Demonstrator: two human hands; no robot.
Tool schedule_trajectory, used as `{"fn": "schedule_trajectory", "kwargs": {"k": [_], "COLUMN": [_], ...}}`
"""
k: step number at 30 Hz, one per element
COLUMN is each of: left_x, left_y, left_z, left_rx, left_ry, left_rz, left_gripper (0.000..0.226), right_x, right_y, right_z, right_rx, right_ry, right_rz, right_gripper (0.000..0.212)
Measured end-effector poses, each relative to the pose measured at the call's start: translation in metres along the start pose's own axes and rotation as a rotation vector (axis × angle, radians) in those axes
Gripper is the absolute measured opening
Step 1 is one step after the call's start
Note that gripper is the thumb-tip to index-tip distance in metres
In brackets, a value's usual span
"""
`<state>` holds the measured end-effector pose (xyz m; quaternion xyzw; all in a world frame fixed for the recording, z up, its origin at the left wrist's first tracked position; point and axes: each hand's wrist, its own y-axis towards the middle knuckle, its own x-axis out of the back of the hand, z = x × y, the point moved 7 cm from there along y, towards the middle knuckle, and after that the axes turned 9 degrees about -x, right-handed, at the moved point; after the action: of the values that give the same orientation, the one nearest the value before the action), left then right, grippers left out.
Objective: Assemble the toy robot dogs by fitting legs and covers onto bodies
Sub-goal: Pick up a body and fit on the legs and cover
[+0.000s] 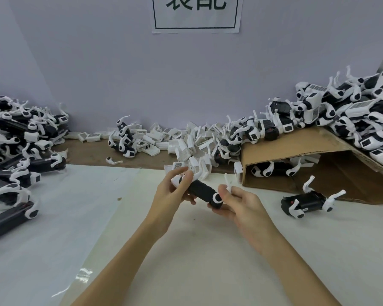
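A black toy dog body (202,192) hangs in the air between both hands, over the middle of the white table (186,250). My left hand (171,191) grips its far end, where a white part sits under the fingers. My right hand (241,203) holds the near end, beside a white round leg joint (217,198), and pinches a thin white leg (228,182) that sticks upward. A pile of loose white covers (186,142) lies just behind the hands.
Bodies with legs fitted are heaped at the left (11,155). Dogs with covers on are piled at the right (352,115) on a tilted cardboard sheet (296,146). One legged body (305,202) lies alone at the right. A paper sign (197,14) hangs on the wall.
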<state>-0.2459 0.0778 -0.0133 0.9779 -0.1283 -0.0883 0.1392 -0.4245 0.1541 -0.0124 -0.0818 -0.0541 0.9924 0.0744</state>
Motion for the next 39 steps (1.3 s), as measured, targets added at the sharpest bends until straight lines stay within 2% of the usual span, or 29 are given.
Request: {"fn": "schedule_trajectory", "kwargs": {"k": [3, 5, 7, 9, 11, 14, 16, 19, 22, 26, 27, 29, 30, 32, 35, 39], "left_x": [-0.001, -0.001, -0.001, -0.002, -0.006, -0.014, -0.016, -0.01, -0.002, -0.004, -0.005, -0.005, -0.006, -0.006, -0.009, -0.008], "left_y": [-0.001, -0.002, -0.001, -0.002, -0.005, -0.006, -0.008, -0.011, -0.012, -0.009, -0.008, -0.006, -0.005, -0.004, -0.004, -0.005], "left_z": [-0.002, -0.006, -0.009, -0.01, -0.01, -0.007, -0.002, 0.005, 0.007, 0.005, 0.004, -0.002, -0.005, -0.01, -0.013, -0.015], "left_rx": [-0.013, -0.033, -0.051, -0.047, -0.023, 0.072, 0.201, 0.37, 0.429, 0.35, 0.308, 0.215, 0.177, 0.133, 0.109, 0.139], "left_ry": [0.029, 0.03, 0.033, 0.024, -0.042, -0.191, -0.254, -0.281, -0.328, -0.318, -0.321, -0.32, -0.322, -0.321, -0.313, -0.298], "left_rz": [0.013, 0.012, 0.024, 0.067, 0.117, 0.107, 0.073, 0.039, 0.038, 0.088, 0.097, 0.111, 0.117, 0.114, 0.153, 0.233], "left_gripper": [0.064, 0.06, 0.061, 0.067, 0.07, 0.068, 0.075, 0.083, 0.068, 0.036, 0.034, 0.042, 0.048, 0.055, 0.055, 0.052], "right_x": [0.005, 0.004, -0.004, -0.01, -0.006, 0.006, 0.011, 0.005, -0.002, -0.006, -0.006, -0.003, -0.002, -0.005, -0.001, 0.007], "right_y": [0.0, 0.001, 0.004, 0.003, 0.004, 0.005, 0.003, 0.001, -0.005, -0.007, -0.005, 0.003, 0.007, 0.007, 0.009, 0.012], "right_z": [0.001, -0.002, -0.007, -0.01, -0.01, -0.005, 0.001, 0.007, 0.01, 0.012, 0.009, -0.003, -0.008, -0.011, -0.012, -0.014], "right_rx": [0.023, 0.005, -0.073, -0.144, -0.127, 0.021, 0.115, 0.168, 0.172, 0.3, 0.292, 0.154, 0.086, 0.022, 0.025, -0.055], "right_ry": [-0.047, 0.015, 0.159, 0.275, 0.302, 0.202, 0.067, -0.195, -0.245, -0.256, -0.204, 0.055, 0.137, 0.109, 0.019, 0.122], "right_rz": [-0.044, -0.022, 0.077, 0.151, 0.119, -0.003, -0.039, 0.043, 0.084, -0.038, -0.043, -0.017, 0.019, 0.07, 0.04, 0.045], "right_gripper": [0.052, 0.065, 0.075, 0.068, 0.063, 0.055, 0.053, 0.056, 0.062, 0.047, 0.056, 0.078, 0.077, 0.071, 0.07, 0.056]}}
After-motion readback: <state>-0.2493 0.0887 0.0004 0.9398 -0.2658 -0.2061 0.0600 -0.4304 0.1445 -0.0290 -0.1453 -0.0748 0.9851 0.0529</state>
